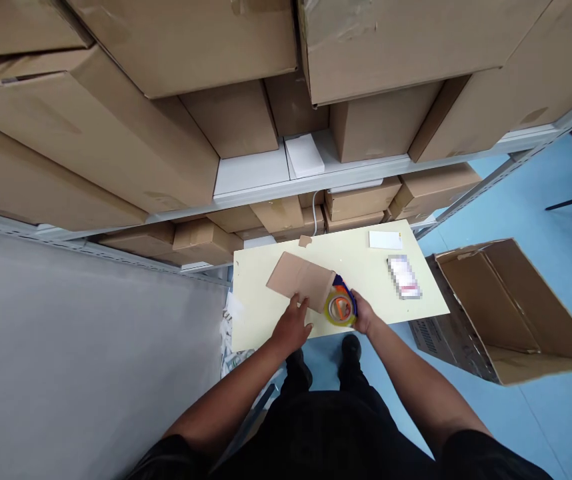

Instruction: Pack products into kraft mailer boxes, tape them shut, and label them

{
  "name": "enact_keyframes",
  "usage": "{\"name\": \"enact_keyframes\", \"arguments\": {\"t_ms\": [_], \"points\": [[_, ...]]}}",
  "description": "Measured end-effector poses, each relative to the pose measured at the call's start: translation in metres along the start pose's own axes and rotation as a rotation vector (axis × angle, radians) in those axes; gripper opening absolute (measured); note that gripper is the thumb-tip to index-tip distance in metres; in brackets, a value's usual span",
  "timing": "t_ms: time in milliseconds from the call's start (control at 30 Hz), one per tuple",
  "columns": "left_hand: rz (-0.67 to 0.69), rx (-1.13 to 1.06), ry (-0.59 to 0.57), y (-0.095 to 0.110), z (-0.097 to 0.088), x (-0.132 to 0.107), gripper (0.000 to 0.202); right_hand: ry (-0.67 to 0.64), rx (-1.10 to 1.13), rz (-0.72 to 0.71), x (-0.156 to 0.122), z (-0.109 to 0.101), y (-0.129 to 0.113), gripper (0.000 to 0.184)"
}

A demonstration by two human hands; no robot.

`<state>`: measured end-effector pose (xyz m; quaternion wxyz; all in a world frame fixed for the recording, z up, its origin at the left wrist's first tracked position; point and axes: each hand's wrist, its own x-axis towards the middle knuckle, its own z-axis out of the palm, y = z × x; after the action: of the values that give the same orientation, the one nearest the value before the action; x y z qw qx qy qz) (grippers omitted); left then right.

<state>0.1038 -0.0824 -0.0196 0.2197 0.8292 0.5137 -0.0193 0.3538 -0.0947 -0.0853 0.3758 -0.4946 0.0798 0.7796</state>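
Note:
A flat piece of brown cardboard point(299, 277) lies on the pale yellow table point(256, 327) in front of me. The fingers of my left hand point(293, 325) are apart and rest on its near edge. My right hand point(363, 313) is closed around a tape dispenser point(341, 303) with a blue body, orange parts and a yellowish roll of tape. The front of the dispenser is at the cardboard's right end; whether tape is stuck there is too small to tell.
A white box point(385, 240) and a blurred-out phone-like item point(404, 277) lie on the table's right side. A small cardboard scrap point(305, 241) is at the back edge. Shelves point(251, 179) with brown boxes stand behind. An open carton point(506, 313) sits on the floor at right.

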Motion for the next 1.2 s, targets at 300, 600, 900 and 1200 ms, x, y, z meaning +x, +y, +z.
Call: {"name": "enact_keyframes", "arguments": {"t_ms": [300,600,900,1200], "points": [[0.094,0.251,0.105,-0.036,-0.026,0.049,0.107,0.086,-0.22,0.056,0.011,0.01,-0.068,0.044],[-0.034,0.242,0.064,-0.023,-0.02,0.053,0.107,0.041,0.078,0.014,-0.014,-0.023,0.038,0.051],[-0.146,0.205,-0.005,0.009,-0.011,0.024,0.111,-0.02,0.236,0.041,-0.015,-0.004,0.059,0.054],[0.326,0.252,-0.004,-0.047,-0.03,0.02,0.1,0.103,-0.18,0.021,0.026,0.031,-0.079,0.046]]}}
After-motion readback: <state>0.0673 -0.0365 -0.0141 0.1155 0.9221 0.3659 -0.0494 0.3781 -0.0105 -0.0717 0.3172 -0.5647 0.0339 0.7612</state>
